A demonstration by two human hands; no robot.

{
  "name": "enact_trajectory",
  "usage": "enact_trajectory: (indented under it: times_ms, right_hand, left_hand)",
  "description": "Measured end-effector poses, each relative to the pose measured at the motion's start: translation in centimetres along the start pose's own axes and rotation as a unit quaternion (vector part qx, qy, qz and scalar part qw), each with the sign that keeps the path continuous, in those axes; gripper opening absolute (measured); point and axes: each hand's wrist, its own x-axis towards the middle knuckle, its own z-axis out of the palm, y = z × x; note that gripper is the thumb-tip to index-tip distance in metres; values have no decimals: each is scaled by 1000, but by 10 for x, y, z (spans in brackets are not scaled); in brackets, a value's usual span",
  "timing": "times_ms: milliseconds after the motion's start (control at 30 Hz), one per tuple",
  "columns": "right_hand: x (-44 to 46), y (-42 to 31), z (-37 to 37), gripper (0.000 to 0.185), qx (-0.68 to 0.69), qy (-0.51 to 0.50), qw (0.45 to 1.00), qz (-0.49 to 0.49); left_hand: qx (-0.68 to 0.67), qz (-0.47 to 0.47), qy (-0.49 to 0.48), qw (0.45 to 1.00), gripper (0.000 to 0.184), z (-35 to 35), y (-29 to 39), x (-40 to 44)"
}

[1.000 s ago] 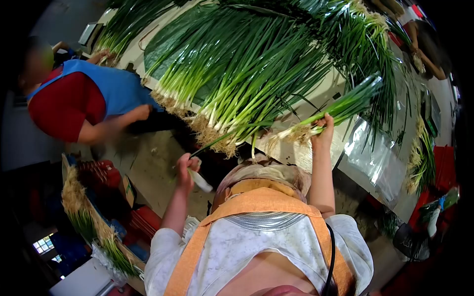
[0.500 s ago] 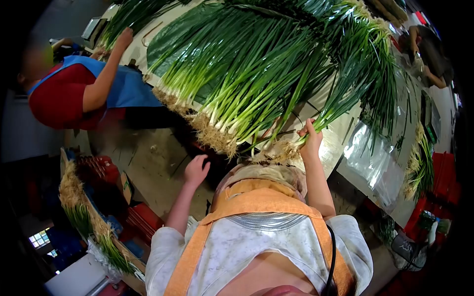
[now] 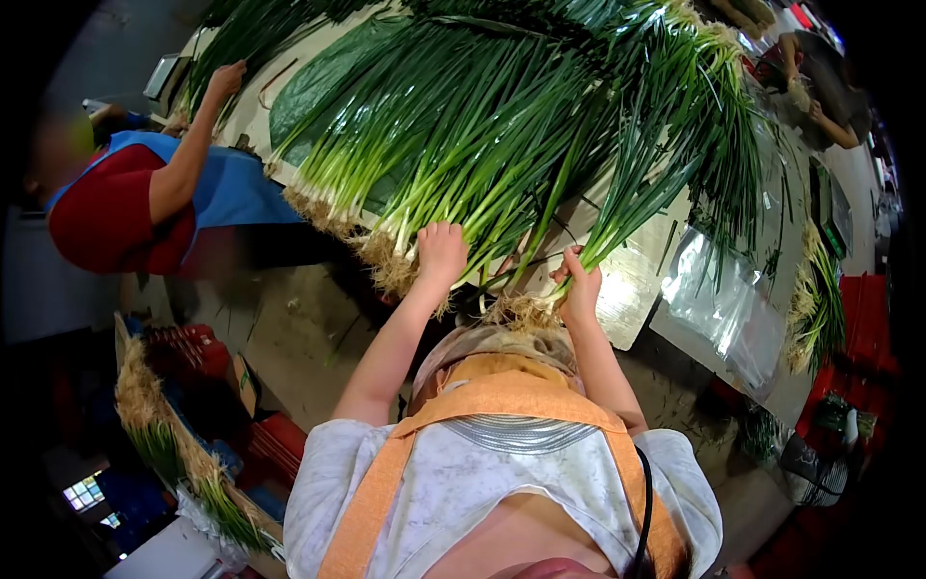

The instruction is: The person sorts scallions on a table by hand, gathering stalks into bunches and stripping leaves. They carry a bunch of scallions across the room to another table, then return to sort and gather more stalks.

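Observation:
A wide pile of green onions lies on the table, its white ends and tangled roots toward me. My left hand is on the pale stalks at the near edge of this pile, fingers curled down onto them; the fingertips are hidden among the stalks. To the right, my right hand is closed around the lower stalks of a small bunch of green onions. The bunch's roots hang close to my apron, and its leaves stretch up and right.
A co-worker in a blue apron stands at the left. Clear plastic sheeting lies on the right-hand table. Another person works at the far right. Red crates stand right, and rooted bunches sit lower left.
My left hand has moved up and right from the air beside the pile onto the stalks. My right hand still holds its bunch and has shifted slightly left in view.

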Motion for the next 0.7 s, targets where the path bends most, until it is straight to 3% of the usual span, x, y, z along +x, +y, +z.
enact_trajectory:
  times_ms: [67,167,200,300,433,633,700]
  right_hand:
    - [1,2,-4,16,-2,3,1000,3]
    - [0,4,-6,16,-9,-5,1000,6]
    - [-1,5,-6,16,-14,-7,1000,8]
    - [-3,9,-2,16,-19,-15,1000,13]
    - [-9,11,3,16,-16,-35,999,20]
    - [-17,13,7,16,32,-91,994,58]
    - [-19,15,13,17,66,-98,987,112]
  left_hand:
    - [-164,4,0,986,20,-15,3,-2]
    - [-136,15,69,988,21,-21,0,-6]
    - [-85,10,150,985,20,-16,-2,-5]
    - [-88,-23,130,987,21,-1,-13,1]
    - [50,-17,31,998,30,-8,-7,10]
    - [-262,40,78,961,45,-83,38,-19]
    - [-357,-98,-112,922,48,-109,60,-36]
